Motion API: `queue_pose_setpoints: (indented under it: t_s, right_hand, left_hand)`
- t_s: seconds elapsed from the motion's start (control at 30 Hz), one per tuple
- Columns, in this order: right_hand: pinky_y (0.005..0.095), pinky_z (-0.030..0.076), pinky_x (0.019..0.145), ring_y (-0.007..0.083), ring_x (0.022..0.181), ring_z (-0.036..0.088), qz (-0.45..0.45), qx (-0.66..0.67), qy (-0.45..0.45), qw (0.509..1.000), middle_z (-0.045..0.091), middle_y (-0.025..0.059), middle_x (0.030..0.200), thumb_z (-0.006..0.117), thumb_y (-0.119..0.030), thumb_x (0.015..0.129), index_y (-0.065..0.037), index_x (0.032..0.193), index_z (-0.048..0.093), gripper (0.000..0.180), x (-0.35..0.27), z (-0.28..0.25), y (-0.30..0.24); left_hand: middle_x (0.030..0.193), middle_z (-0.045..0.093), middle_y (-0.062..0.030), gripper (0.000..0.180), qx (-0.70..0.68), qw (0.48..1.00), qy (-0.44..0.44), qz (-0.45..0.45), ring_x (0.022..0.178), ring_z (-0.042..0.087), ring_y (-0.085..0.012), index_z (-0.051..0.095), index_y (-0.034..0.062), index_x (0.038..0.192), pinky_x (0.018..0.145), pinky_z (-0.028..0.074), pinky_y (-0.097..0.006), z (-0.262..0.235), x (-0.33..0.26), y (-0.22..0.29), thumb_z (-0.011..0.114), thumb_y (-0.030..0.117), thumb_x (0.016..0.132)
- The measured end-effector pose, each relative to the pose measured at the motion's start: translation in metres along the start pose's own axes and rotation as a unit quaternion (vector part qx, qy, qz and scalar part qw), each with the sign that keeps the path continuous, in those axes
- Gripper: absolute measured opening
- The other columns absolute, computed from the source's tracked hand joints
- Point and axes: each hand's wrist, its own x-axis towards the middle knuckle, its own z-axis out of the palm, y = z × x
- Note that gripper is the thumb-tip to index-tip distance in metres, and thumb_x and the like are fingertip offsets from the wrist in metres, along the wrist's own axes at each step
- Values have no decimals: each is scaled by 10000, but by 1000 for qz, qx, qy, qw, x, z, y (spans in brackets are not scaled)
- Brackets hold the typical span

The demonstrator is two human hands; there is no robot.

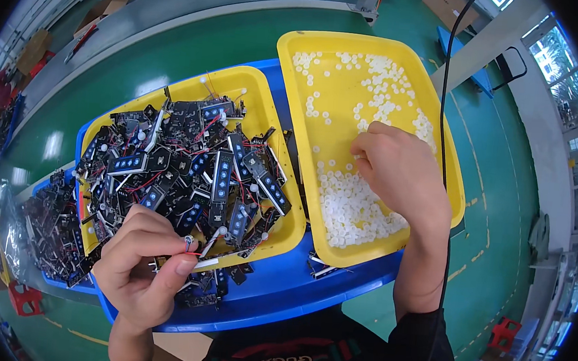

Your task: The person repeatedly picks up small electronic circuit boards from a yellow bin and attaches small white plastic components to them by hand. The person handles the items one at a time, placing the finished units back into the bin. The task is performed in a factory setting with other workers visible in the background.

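Hands split across two yellow trays — wire left, beads right.
Left hand (143, 264) pinches a red wire (191, 253) near the left tray's (266, 121) front edge; right hand's (398, 172) fingers curl into white beads (358, 210) — grip hidden.

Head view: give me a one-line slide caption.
Left hand pinches a small red-wired part over a yellow tray of black circuit boards while right hand reaches into a yellow tray of white pieces.

A: What do the right hand's (398, 172) fingertips grip in the right yellow tray (297, 72)?

B: Can't tell; the knuckles cover them, and the white pieces (358, 210) are too small to make out.

A: And the left hand (143, 264)?

B: Its palm hides most of the small part (189, 242). At lower left, the blue tray (280, 295) disappears beneath black boards (48, 226).
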Motion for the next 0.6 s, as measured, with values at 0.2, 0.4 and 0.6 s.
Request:
queue_pose_setpoints:
  t_s: [0.2, 0.4, 0.6]
  right_hand:
    - [420, 500, 705, 327, 772, 632, -2, 45, 18, 999, 626, 135, 789, 615, -70, 744, -27, 771, 631, 53, 7, 0, -7]
    - [313, 504, 585, 226, 691, 645, -151, 392, 124, 899, 634, 98, 759, 720, 0, 707, -13, 770, 641, 101, 4, -21, -37]
    - [238, 490, 539, 141, 714, 640, -204, 590, 105, 774, 676, 69, 866, 729, 51, 772, 1, 889, 698, 132, -16, -21, -88]
  left_hand:
    - [771, 669, -93, 159, -4, 1000, -14, 11, 690, 565, -193, 678, -13, 849, 661, 422, -301, -3, -2, 2, 776, 32, 732]
    - [776, 674, -81, 193, 36, 998, -39, 46, 674, 580, -206, 704, 10, 856, 644, 431, -308, -3, 1, 4, 814, 27, 699]
    - [764, 640, -52, 233, 72, 990, -66, 98, 645, 547, -190, 741, 53, 873, 583, 416, -283, 5, 5, 8, 837, 26, 662]
